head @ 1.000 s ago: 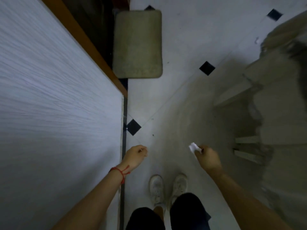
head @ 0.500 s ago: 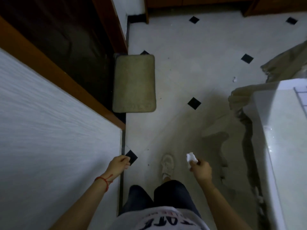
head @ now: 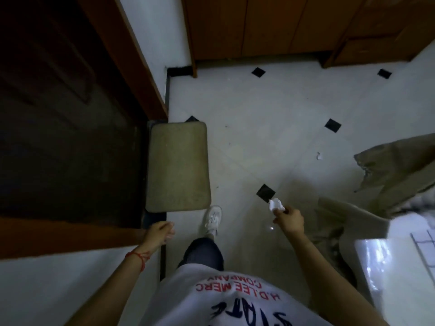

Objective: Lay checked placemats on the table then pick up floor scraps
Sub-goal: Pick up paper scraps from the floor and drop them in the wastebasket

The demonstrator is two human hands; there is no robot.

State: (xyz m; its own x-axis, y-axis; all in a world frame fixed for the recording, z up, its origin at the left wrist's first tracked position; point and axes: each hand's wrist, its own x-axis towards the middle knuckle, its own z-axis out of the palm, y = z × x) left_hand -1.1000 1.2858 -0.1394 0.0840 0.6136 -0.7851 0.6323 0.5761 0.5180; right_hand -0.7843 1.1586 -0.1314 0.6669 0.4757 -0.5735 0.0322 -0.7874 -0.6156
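My right hand (head: 289, 219) pinches a crumpled white paper scrap (head: 275, 204) at waist height over the tiled floor. My left hand (head: 160, 231), a red thread at its wrist, hangs loosely curled and holds nothing, near the wall's edge. A small white scrap (head: 319, 156) lies on the floor ahead to the right. At the right edge shows a corner of the table (head: 400, 234) under a clear cover, with a bit of checked placemat (head: 426, 245) on it.
A tan doormat (head: 177, 165) lies before a dark wooden door (head: 63, 109) on the left. Wooden cabinets (head: 270, 27) line the far wall. A beige cloth (head: 397, 170) drapes at the right. My white shoe (head: 213, 217) steps forward on the white floor with black diamond tiles.
The view has lifted and moved forward: the doormat, door and cabinets came into sight. My right hand kept the white scrap. One foot stepped ahead.
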